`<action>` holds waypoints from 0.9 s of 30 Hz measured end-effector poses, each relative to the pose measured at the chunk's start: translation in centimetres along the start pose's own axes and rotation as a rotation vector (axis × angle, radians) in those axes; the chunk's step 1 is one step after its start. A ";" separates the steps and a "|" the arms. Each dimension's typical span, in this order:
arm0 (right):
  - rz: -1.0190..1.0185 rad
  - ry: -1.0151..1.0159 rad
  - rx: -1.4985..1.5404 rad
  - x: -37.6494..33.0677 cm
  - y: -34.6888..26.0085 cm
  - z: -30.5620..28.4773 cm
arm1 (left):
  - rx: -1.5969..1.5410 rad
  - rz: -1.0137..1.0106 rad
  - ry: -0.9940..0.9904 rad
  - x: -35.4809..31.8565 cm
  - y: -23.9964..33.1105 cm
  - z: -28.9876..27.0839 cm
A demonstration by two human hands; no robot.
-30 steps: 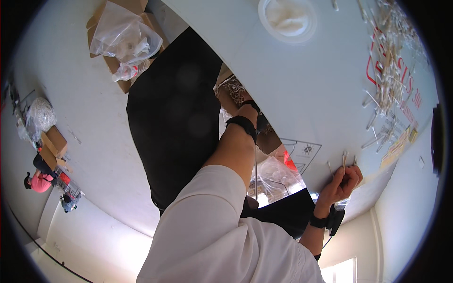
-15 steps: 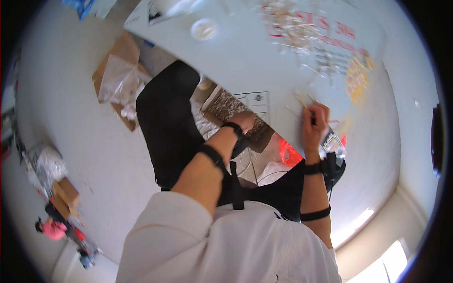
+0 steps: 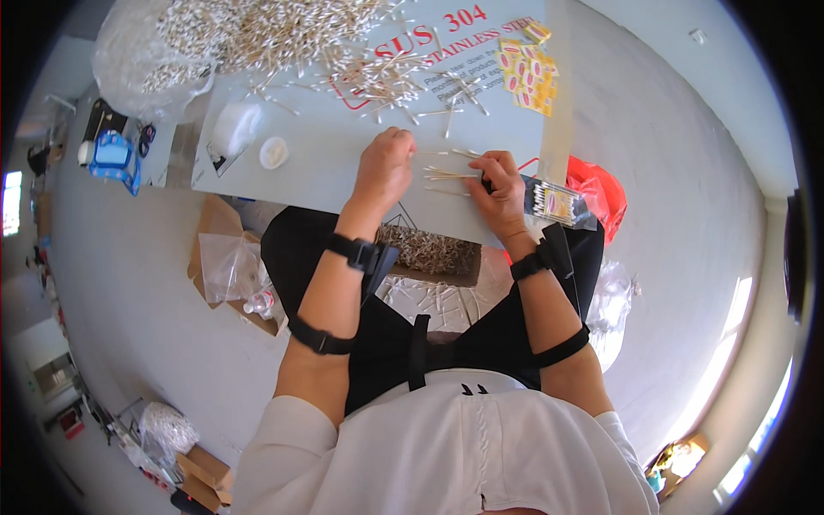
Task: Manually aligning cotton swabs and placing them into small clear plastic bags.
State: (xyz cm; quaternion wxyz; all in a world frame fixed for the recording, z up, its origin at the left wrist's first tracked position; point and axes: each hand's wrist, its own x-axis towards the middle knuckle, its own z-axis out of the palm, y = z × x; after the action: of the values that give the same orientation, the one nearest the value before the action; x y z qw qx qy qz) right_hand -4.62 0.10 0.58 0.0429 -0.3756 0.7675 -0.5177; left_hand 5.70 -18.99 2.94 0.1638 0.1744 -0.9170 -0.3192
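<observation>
My left hand (image 3: 386, 167) is over the near part of the table, its fingers pinched together. A thin cotton swab (image 3: 432, 154) sticks out to the right of its fingertips. To the right, my right hand (image 3: 500, 193) has its fingers curled round the ends of several cotton swabs (image 3: 448, 174), which point left. Another few swabs lie close to its fingertips. Beside that hand lies a clear pack of cotton swabs (image 3: 554, 202) with a yellow label. Farther back, a large pile of loose swabs (image 3: 283, 39) covers the table (image 3: 335, 142).
A clear plastic bag of swabs (image 3: 159, 64) stands far left. A round white container (image 3: 274, 153) is nearer. Yellow labels (image 3: 530, 77) lie back right. Below the table edge sits a box of swabs (image 3: 433, 256) by my legs; a red bag (image 3: 598, 193) hangs right.
My left hand has risen from the box of swabs to the tabletop. My right hand stays by its swabs. The whole view has turned, showing more of the table.
</observation>
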 end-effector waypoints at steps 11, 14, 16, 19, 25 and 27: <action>0.072 -0.084 -0.371 4.0 2.0 -1.4 | 0.291 0.111 -0.009 -3.4 3.2 5.4; 0.000 -0.076 -0.335 5.1 2.1 -0.1 | 0.274 0.054 -0.087 -4.4 4.2 6.6; -0.045 -0.190 -0.298 5.6 2.2 0.6 | 0.254 0.054 -0.044 -4.4 4.4 6.7; -0.040 -0.216 -0.305 5.2 1.8 0.9 | 0.064 0.030 0.116 -3.8 3.8 6.5; -0.041 -0.102 -0.218 3.1 -0.3 -0.5 | 0.287 0.019 0.224 3.8 3.1 4.2; -0.007 -0.087 -0.214 2.0 -1.2 -0.7 | 0.331 0.037 0.234 5.4 2.9 4.4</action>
State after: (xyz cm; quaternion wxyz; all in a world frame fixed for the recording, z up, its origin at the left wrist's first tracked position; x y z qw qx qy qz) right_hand -5.68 -0.85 2.53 0.0341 -0.4028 0.8145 -0.4161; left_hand -1.55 -16.83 2.51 0.2443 0.2179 -0.9347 -0.1386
